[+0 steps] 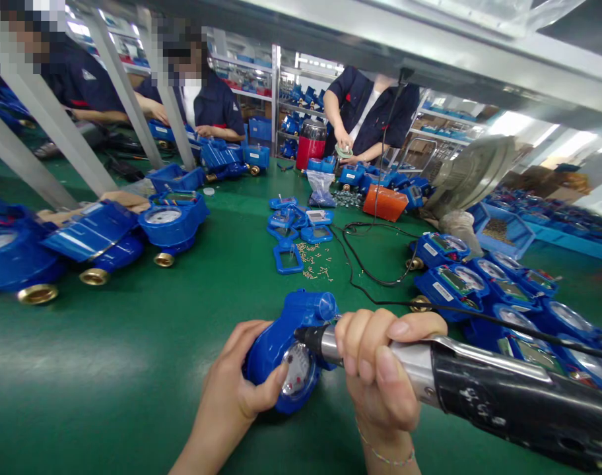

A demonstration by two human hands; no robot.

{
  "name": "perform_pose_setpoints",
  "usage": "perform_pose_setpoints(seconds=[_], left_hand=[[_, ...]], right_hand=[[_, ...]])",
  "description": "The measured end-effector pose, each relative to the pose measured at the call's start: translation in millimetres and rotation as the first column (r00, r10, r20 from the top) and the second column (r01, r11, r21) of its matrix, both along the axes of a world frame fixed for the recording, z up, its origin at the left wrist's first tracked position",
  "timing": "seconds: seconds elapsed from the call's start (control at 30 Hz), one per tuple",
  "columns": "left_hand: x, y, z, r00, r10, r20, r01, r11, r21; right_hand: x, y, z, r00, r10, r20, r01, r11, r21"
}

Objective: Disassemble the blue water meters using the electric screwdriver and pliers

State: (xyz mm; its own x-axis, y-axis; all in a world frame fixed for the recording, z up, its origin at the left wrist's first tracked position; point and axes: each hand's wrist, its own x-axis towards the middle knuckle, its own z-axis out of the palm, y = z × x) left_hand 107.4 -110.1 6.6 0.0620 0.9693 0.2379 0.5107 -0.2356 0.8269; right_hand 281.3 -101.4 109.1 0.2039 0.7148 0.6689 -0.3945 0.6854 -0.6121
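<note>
My left hand (pixel 234 389) is closed around a blue water meter (pixel 287 349) lying on the green table (pixel 133 369) near the front edge, thumb resting on its round dial. My right hand (pixel 377 369) is wrapped round the metal neck of a black electric screwdriver (pixel 503 396). The tool's tip presses against the meter's top, just above the dial. Its black cable (pixel 370 277) trails away across the table toward the back.
Blue meters with brass fittings (pixel 98 244) lie at the left, and a row of meters (pixel 479 277) at the right. Blue covers (pixel 296 227) and small screws (pixel 315 260) sit mid-table. An orange box (pixel 385 201) and a fan (pixel 472 175) stand beyond. Three people work at the far side.
</note>
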Motion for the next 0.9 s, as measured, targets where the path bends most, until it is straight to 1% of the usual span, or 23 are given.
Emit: perform_pose_setpoints(seconds=[0.17,0.6,0.77,0.9], left_hand=[[8.1,-1.2,5.9,0.997,0.057,0.042,-0.058,0.998,0.030],[9.4,1.1,4.2,0.994,0.011,0.107,-0.016,0.999,0.041],[10.6,-0.4,4.6,0.994,0.027,0.102,-0.030,0.999,0.031],[10.2,-0.9,3.6,0.995,0.036,0.093,-0.038,0.999,0.026]], right_hand=[[-0.3,0.6,0.0,0.999,0.032,0.018,-0.033,0.998,0.051],[0.6,-0.6,2.9,0.997,0.040,0.059,-0.044,0.997,0.066],[2.7,-0.6,1.0,0.997,0.050,0.055,-0.053,0.997,0.056],[2.4,-1.3,1.0,0.998,0.033,0.062,-0.036,0.998,0.046]])
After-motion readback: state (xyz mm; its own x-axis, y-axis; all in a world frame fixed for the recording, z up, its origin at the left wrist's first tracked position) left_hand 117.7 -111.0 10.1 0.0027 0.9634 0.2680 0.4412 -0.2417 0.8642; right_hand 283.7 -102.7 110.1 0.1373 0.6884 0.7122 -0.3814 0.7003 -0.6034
